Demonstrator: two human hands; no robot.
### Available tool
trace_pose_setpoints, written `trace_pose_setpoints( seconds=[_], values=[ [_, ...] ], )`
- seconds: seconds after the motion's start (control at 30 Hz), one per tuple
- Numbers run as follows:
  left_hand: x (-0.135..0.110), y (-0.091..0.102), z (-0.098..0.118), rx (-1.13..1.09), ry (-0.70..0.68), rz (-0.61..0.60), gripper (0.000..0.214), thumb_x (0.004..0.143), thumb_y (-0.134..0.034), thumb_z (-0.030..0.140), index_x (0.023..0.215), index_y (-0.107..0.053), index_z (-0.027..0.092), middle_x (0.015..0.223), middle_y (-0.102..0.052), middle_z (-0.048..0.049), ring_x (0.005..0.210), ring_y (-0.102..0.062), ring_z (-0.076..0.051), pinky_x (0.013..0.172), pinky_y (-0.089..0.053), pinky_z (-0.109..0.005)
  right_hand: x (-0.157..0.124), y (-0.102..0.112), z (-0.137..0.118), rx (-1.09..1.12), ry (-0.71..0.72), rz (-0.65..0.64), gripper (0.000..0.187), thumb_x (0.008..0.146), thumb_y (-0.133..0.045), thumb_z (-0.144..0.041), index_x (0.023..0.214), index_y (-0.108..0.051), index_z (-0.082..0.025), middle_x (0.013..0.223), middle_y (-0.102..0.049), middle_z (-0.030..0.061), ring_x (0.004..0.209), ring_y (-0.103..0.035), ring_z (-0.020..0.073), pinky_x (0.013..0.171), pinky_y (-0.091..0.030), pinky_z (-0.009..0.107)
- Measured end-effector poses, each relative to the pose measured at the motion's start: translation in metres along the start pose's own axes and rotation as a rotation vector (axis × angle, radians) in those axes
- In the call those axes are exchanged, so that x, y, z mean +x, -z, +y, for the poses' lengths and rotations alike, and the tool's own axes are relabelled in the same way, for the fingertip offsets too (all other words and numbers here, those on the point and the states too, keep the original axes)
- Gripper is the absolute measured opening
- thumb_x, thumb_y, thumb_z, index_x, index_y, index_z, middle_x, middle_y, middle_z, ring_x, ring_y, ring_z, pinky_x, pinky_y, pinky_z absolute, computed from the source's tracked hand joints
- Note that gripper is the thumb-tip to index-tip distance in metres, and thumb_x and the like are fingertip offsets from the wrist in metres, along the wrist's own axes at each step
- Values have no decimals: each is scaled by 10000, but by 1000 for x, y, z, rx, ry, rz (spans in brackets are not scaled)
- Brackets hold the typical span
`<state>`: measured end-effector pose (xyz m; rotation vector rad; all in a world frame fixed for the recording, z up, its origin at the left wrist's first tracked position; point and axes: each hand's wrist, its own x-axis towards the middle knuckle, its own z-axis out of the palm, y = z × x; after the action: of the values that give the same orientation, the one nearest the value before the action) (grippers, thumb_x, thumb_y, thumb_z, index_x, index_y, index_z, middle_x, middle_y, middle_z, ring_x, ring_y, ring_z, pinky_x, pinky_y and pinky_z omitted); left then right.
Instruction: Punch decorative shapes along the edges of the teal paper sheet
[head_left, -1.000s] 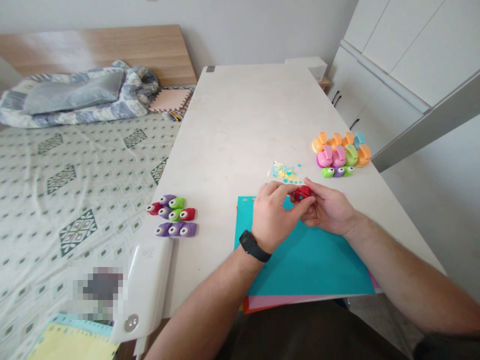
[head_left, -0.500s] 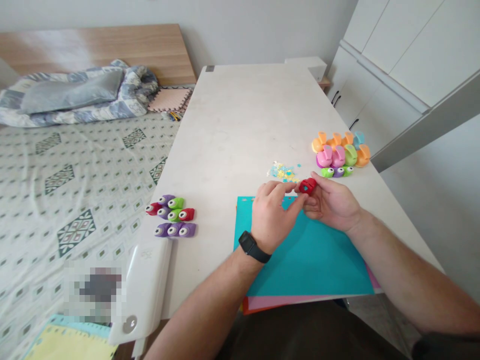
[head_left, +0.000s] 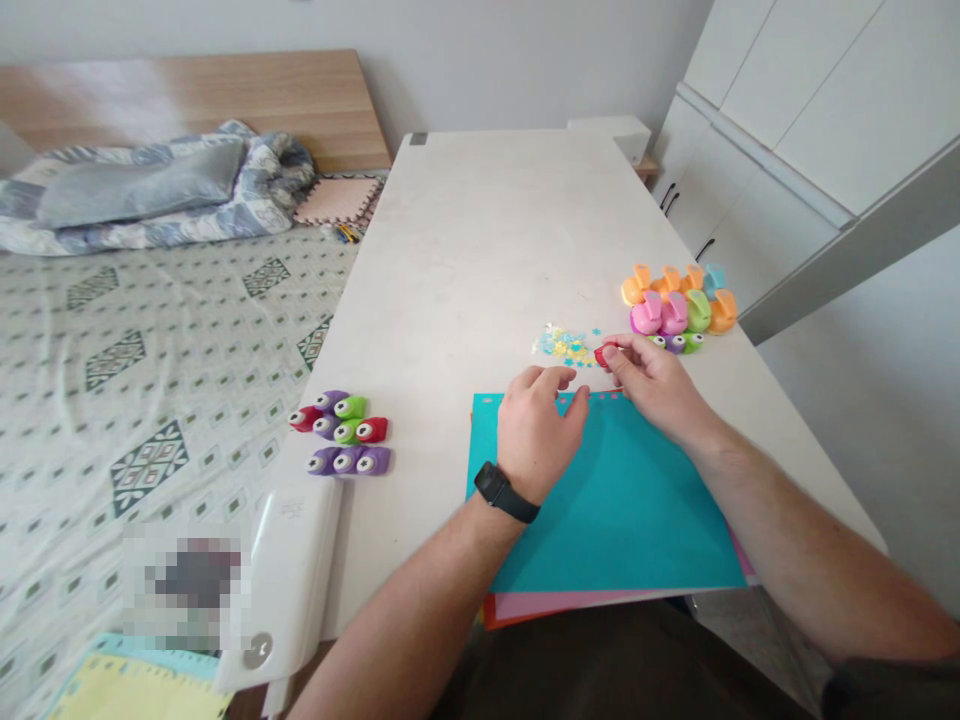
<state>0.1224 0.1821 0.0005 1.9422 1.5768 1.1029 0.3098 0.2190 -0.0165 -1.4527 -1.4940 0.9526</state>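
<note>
My right hand (head_left: 652, 385) grips a small red paper punch (head_left: 604, 354) between thumb and fingers, just beyond the far edge of a teal paper sheet (head_left: 622, 500). It hovers by a scatter of tiny blue and yellow cut-out shapes (head_left: 566, 346). My left hand (head_left: 536, 430), with a black watch on its wrist, rests over the sheet's far left corner, fingers loosely curled and holding nothing. The teal sheet lies on pink and orange sheets at the table's near edge.
A cluster of orange, pink and green punches (head_left: 679, 305) sits right of the red one. Purple, green and red small punches (head_left: 345, 435) lie at the white table's (head_left: 480, 220) left. A white device (head_left: 289, 570) hangs over the near-left corner. A bed (head_left: 150, 330) is left.
My right hand carried the red punch away from my left hand, forward and down toward the cut-outs. My left hand let go of it and sank onto the teal sheet.
</note>
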Motion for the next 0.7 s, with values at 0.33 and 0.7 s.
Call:
trace_pose_setpoints(
  seconds=[0.33, 0.7],
  values=[
    [0, 0, 0, -4, -8, -4, 129, 901, -722, 240, 1027, -739, 217, 956, -742, -28, 851, -680, -169, 789, -535, -314, 2, 2, 1, -41, -1, 37, 507, 950, -579, -661, 1166, -690, -217, 915, -717, 62, 707, -637, 171, 590, -528, 277],
    [2, -2, -3, -15, -25, -21, 139, 923, -715, 272, 1048, -743, 219, 958, -736, -34, 839, -671, -163, 780, -537, -305, -3, 0, -9, 308, -264, -62, 528, 940, -561, -705, 899, -683, -192, 772, -685, 60, 556, -549, 120, 412, -338, 199]
  ],
)
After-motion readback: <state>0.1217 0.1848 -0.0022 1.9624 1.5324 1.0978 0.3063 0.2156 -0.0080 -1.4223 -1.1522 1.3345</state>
